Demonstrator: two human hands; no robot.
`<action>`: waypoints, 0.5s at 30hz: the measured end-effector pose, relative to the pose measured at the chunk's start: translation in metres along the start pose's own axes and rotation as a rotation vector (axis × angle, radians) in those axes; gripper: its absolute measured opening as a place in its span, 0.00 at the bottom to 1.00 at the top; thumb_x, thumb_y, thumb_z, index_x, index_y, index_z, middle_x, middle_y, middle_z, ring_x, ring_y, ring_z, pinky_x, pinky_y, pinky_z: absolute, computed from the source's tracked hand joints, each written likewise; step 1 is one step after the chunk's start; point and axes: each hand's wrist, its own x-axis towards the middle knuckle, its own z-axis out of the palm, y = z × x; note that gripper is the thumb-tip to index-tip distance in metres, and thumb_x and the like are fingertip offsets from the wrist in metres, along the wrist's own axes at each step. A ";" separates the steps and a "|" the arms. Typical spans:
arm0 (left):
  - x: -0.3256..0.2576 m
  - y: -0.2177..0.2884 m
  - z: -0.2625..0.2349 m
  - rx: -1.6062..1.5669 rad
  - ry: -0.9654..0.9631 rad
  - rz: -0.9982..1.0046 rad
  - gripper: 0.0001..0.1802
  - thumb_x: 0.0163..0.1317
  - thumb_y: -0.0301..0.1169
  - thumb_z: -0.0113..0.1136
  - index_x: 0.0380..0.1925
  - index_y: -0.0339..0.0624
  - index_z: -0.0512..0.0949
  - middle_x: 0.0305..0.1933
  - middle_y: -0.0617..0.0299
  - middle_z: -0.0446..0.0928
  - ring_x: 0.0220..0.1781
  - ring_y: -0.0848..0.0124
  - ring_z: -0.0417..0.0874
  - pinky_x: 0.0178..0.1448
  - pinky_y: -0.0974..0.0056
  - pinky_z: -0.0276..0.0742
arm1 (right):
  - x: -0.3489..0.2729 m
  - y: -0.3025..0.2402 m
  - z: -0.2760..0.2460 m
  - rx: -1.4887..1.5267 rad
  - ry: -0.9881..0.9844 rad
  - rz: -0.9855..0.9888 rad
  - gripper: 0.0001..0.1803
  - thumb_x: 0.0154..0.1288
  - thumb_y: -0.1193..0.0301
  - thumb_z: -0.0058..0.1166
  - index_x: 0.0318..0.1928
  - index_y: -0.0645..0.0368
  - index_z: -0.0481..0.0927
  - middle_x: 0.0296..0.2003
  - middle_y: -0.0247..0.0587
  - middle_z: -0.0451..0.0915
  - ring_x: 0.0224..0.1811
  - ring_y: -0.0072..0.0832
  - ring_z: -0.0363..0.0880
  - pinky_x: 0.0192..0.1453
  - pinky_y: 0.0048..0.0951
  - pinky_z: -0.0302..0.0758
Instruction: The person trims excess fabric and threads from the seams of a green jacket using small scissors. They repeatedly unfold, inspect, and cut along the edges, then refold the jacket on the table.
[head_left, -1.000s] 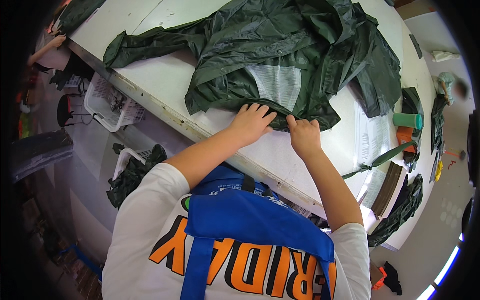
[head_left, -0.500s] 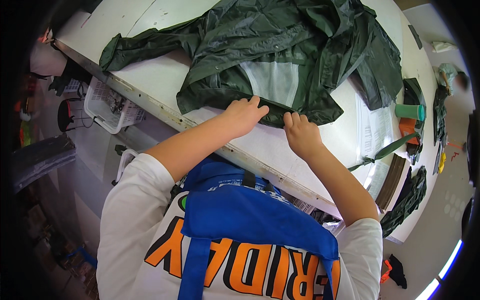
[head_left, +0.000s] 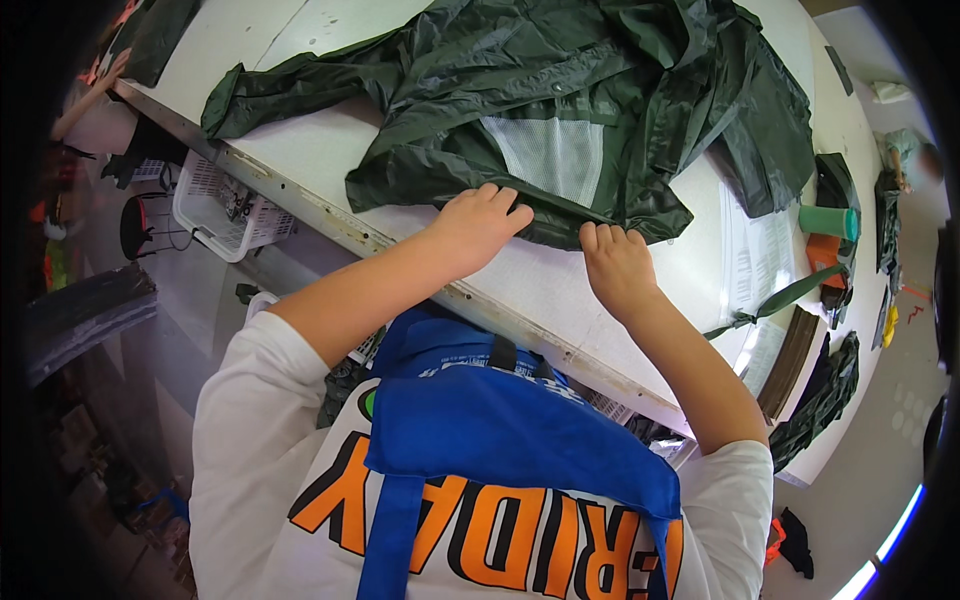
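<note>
A dark green rain jacket (head_left: 510,90) lies spread on the white table, its sleeves out to both sides and a pale mesh lining (head_left: 552,160) showing in its middle. Along the near hem, my left hand (head_left: 478,228) is closed on the jacket's edge, fingertips curled over the fabric. A little to its right, my right hand (head_left: 618,262) pinches the same hem. The strip of hem between both hands is folded or rolled. My thumbs are mostly hidden.
The table's edge (head_left: 345,228) runs diagonally below my arms. At right are a green cylinder (head_left: 828,222), a tied green strip (head_left: 790,298), papers (head_left: 750,250) and more dark garments (head_left: 820,400). A white basket (head_left: 225,215) stands beyond the edge at left, near another person's arm (head_left: 88,110).
My left hand has shifted slightly left and my right hand slightly right along the hem, widening the gap. Another person's hand and a dark item now show at the upper left.
</note>
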 end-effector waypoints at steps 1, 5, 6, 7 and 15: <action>-0.003 0.000 -0.005 0.006 0.049 0.024 0.17 0.53 0.26 0.54 0.46 0.43 0.75 0.49 0.54 0.69 0.52 0.58 0.72 0.51 0.56 0.75 | -0.001 0.000 -0.004 0.005 0.032 -0.025 0.09 0.56 0.71 0.49 0.39 0.56 0.72 0.29 0.32 0.74 0.36 0.27 0.74 0.41 0.28 0.66; -0.005 -0.008 -0.009 -0.042 -0.134 -0.029 0.13 0.51 0.26 0.55 0.38 0.40 0.78 0.49 0.54 0.69 0.51 0.57 0.71 0.52 0.56 0.75 | 0.001 -0.006 0.001 0.092 0.122 -0.139 0.08 0.57 0.71 0.48 0.38 0.55 0.71 0.27 0.33 0.75 0.35 0.29 0.74 0.44 0.29 0.63; -0.002 -0.007 -0.011 0.028 -0.168 -0.008 0.12 0.51 0.27 0.55 0.37 0.41 0.78 0.47 0.56 0.71 0.50 0.59 0.71 0.50 0.57 0.74 | 0.003 -0.011 0.010 0.102 0.062 -0.139 0.09 0.57 0.71 0.48 0.39 0.55 0.73 0.28 0.34 0.75 0.39 0.30 0.73 0.47 0.31 0.63; 0.003 -0.004 -0.015 0.100 -0.202 0.012 0.12 0.51 0.27 0.55 0.36 0.42 0.79 0.44 0.58 0.72 0.50 0.60 0.71 0.49 0.57 0.73 | 0.002 -0.009 0.013 0.100 0.103 -0.142 0.09 0.57 0.71 0.48 0.40 0.54 0.73 0.28 0.34 0.75 0.40 0.30 0.73 0.47 0.32 0.63; 0.044 0.080 0.053 -0.562 0.182 -0.128 0.16 0.53 0.24 0.56 0.43 0.37 0.69 0.49 0.47 0.71 0.53 0.50 0.73 0.54 0.51 0.71 | -0.001 0.014 0.034 0.425 -0.048 -0.027 0.17 0.53 0.66 0.58 0.45 0.52 0.75 0.32 0.39 0.77 0.45 0.37 0.73 0.46 0.34 0.71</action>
